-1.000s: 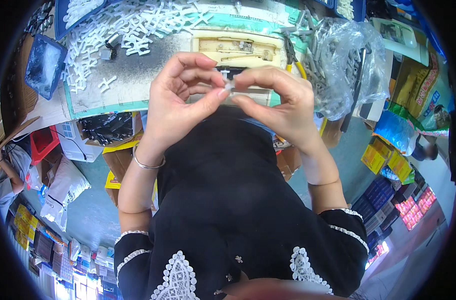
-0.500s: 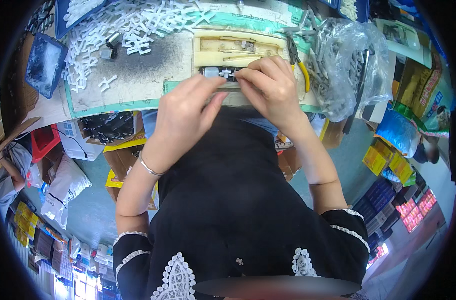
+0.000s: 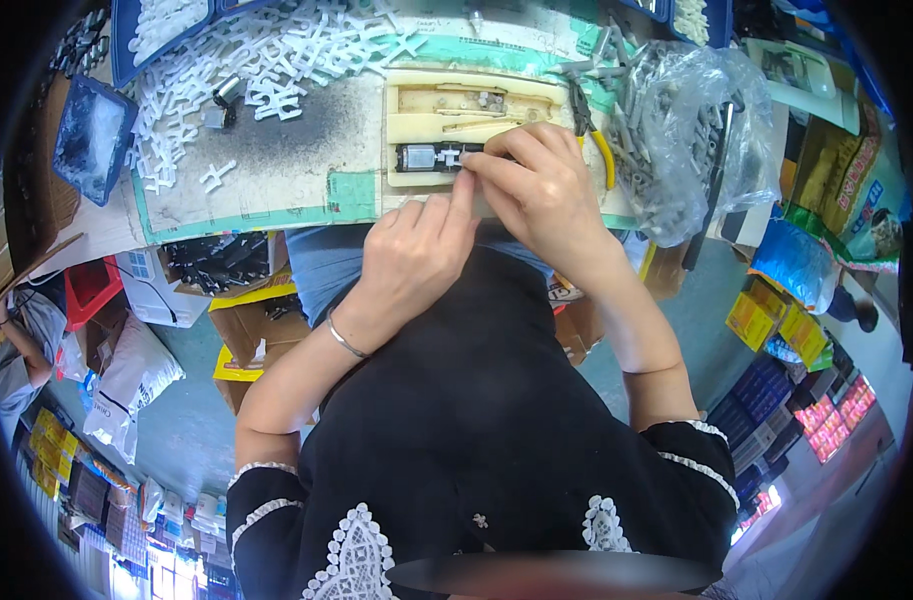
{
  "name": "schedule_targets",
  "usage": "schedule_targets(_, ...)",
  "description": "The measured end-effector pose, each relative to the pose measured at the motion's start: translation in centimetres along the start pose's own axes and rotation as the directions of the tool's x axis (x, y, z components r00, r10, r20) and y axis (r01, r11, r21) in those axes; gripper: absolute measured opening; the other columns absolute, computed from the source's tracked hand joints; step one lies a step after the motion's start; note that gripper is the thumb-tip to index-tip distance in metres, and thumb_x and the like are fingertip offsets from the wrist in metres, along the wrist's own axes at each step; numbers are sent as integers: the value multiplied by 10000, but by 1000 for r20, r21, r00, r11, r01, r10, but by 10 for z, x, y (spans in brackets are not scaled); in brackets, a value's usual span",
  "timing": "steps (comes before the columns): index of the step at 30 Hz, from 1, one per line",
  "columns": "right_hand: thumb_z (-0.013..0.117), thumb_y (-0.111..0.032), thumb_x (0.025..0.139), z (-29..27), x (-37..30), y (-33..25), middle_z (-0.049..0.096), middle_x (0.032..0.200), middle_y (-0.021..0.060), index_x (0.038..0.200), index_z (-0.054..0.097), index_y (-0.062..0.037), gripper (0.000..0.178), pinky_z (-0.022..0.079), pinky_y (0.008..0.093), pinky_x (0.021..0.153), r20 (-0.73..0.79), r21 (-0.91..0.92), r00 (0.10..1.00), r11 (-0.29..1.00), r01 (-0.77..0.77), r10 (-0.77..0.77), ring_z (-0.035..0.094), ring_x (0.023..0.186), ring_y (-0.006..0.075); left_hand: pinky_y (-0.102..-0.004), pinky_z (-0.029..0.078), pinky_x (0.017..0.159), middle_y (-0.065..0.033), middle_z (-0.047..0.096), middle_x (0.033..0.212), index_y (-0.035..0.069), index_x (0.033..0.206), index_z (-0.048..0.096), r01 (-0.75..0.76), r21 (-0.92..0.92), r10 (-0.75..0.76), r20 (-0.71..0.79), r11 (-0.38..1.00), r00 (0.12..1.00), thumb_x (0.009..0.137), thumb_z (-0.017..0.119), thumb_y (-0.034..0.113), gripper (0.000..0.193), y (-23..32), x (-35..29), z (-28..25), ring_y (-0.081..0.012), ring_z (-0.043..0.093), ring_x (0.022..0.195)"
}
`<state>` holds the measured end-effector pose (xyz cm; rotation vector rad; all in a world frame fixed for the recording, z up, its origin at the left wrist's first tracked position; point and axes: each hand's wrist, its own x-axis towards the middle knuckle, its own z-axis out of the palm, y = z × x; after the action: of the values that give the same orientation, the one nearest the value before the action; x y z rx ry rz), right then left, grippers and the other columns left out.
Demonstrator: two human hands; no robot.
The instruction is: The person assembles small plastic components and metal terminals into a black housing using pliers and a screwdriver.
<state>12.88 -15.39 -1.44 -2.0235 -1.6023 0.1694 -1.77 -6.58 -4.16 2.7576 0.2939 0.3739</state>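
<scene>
A cream fixture block (image 3: 408,125) with long grooves lies on the bench before me. In its near groove rests a narrow black housing with a silver motor (image 3: 419,158) and a small white cross-shaped part (image 3: 450,157) beside it. My right hand (image 3: 548,190) is closed in a pinch over the housing's right end; its fingertips hide what they grip. From below, my left hand (image 3: 416,245) reaches one stretched finger to the same spot, near the right fingertips. Its other fingers are loosely bent, with nothing visible in them.
White plastic cross-shaped pieces (image 3: 271,60) are heaped at the back left, near a blue tray (image 3: 93,140). Yellow-handled pliers (image 3: 602,155) lie right of the fixture, beside a clear bag of grey parts (image 3: 666,150). An open carton of black parts (image 3: 221,262) stands below the bench's left edge.
My left hand has moved down and right, uncovering the motor, with one finger now stretched toward the right fingertips. My right hand stays at the housing's right end, slightly lower.
</scene>
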Motion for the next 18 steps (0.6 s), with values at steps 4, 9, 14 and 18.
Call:
schedule_targets(4, 680, -98, 718, -22, 10, 14, 597, 858, 64, 914, 663, -59, 201, 431, 349, 777, -42, 135, 997, 989, -59, 65, 559, 844, 243, -286, 400, 477, -33, 469, 657, 1, 1143, 585, -82, -125, 72, -84, 989, 994, 745, 675, 139, 431, -23, 0, -13, -166, 489, 530)
schedule_targets(9, 659, -195, 790, -69, 62, 65, 645, 917, 101, 931, 669, -44, 207, 460, 333, 787, -199, 40, 958, 979, -201, 205, 590, 904, 247, -318, 389, 448, -32, 451, 584, 7, 975, 642, -90, -61, 82, -126, 994, 989, 735, 692, 114, 268, -30, 9, -18, -185, 482, 486)
schedule_targets(14, 618, -220, 756, -69, 113, 129, 656, 888, 158, 890, 689, -47, 230, 450, 423, 773, -143, -481, 964, 835, -267, 226, 593, 882, 312, -322, 406, 456, -43, 527, 606, 30, 928, 632, -84, -218, 60, -114, 972, 992, 751, 670, 147, 216, -33, 20, -23, -194, 533, 504)
schedule_targets(18, 596, -150, 703, -55, 125, 148, 651, 755, 168, 763, 683, -58, 140, 453, 457, 729, -36, -574, 962, 782, -243, 272, 621, 784, 336, -334, 449, 489, -91, 586, 670, 20, 962, 622, 5, -335, -67, -173, 942, 983, 754, 674, 122, 237, -53, 34, -53, -235, 580, 546)
